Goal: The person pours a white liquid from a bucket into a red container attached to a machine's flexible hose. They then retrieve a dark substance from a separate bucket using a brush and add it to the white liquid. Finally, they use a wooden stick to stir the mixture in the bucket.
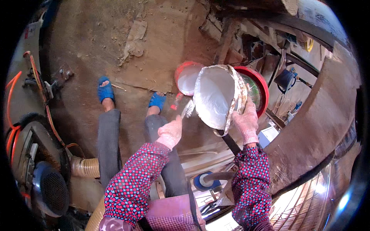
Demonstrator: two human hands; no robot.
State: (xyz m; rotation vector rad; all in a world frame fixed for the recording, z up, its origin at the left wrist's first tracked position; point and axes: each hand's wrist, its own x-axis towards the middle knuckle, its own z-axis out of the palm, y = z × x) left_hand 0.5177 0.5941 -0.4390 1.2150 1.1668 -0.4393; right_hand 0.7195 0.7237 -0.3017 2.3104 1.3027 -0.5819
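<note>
The person's right hand (246, 120), in a pale knitted glove, grips the rim of a tilted bucket (216, 96) coated white inside; its fingers (246, 106) are closed around the rim on the bucket's right side, and the bucket's mouth is turned toward the person. A dark bail handle hangs from the bucket just below the right fingers.

The left hand (170, 131), gloved the same way, is closed on the handle of a small brush (187, 109). The brush's pale bristles point up and right from the left fingers and sit at the bucket's left rim, touching it or nearly so; which of the two cannot be told.

Beyond the left fingers, just past the brush, a red-rimmed basin (187, 77) with white contents stands on the dirt floor (115, 34). Behind the bucket, beyond the right fingers, a red-rimmed round container (259, 90) shows partly.

Both forearms wear red-and-blue patterned sleeves. To the left of the left hand, the person's grey-trousered legs end in blue sandals (105, 90) on the floor. Far to the left of the left fingers stand a machine with orange hoses (11, 131) and a ribbed beige duct (85, 166). To the right of the right fingers, a large curved brown surface (308, 127) sweeps across the view.
</note>
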